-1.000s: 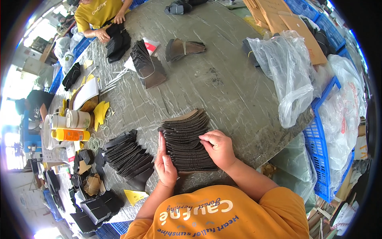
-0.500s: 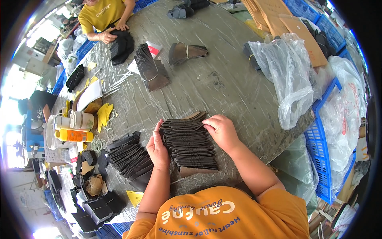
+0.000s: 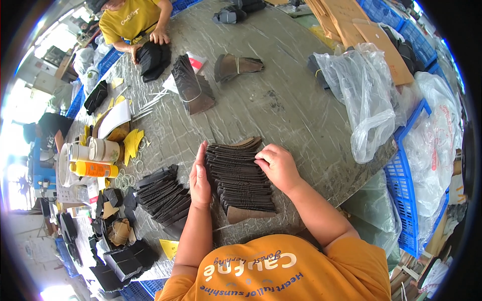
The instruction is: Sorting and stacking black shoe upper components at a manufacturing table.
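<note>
A fanned stack of thin dark cut pieces (image 3: pixel 238 175), brown on their bare faces, lies on the table in front of me. My left hand (image 3: pixel 201 181) stands along the stack's left side, its fingers stretched out and flat. At the upper right edge of the stack, my right hand (image 3: pixel 276 164) has thumb and fingers pinched on the ends of the pieces. Just left of my left forearm lies a second fanned stack of black pieces (image 3: pixel 163 196).
Two banded bundles, one dark (image 3: pixel 192 86) and one brownish (image 3: pixel 237 67), lie farther up the table. Rubber bands (image 3: pixel 124 179) and a yellow bottle (image 3: pixel 94 169) sit left. Clear plastic bags (image 3: pixel 361 100) and a blue crate (image 3: pixel 401 200) are right. Across the table, a person handles a black bundle (image 3: pixel 153 60).
My left hand has straightened and slid slightly away from me along the stack. The top of the stack has shifted a little. The other person's hands have moved around the black bundle.
</note>
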{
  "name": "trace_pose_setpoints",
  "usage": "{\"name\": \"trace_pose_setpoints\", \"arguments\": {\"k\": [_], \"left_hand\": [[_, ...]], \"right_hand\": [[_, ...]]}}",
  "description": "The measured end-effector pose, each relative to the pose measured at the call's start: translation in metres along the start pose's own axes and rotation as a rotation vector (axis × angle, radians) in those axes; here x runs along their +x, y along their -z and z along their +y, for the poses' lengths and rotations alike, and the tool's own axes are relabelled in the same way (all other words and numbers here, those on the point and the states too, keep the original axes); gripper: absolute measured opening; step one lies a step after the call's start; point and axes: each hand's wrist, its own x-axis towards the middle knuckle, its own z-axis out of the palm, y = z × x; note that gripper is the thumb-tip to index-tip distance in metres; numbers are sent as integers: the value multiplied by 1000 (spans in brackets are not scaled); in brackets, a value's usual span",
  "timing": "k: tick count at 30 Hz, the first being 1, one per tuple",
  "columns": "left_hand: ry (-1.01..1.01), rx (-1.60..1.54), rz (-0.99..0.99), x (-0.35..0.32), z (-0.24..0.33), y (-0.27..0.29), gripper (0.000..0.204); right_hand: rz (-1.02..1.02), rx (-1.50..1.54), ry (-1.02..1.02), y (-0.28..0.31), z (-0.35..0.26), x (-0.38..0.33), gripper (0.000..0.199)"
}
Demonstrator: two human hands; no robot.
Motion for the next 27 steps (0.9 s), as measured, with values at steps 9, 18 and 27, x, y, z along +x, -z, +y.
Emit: {"name": "trace_pose_setpoints", "arguments": {"k": [9,18,27], "left_hand": [[-62,219,-40,-2,3,-3,67],[-105,233,-285,-7,28,12,112],[-224,870,-413,-78,36,7,148]], "right_hand": [[-51,-19,48,-2,-9,15,18],[-395,-161,323,-20,-8,50,106],[-586,49,276,-10,-22,40,113]]}}
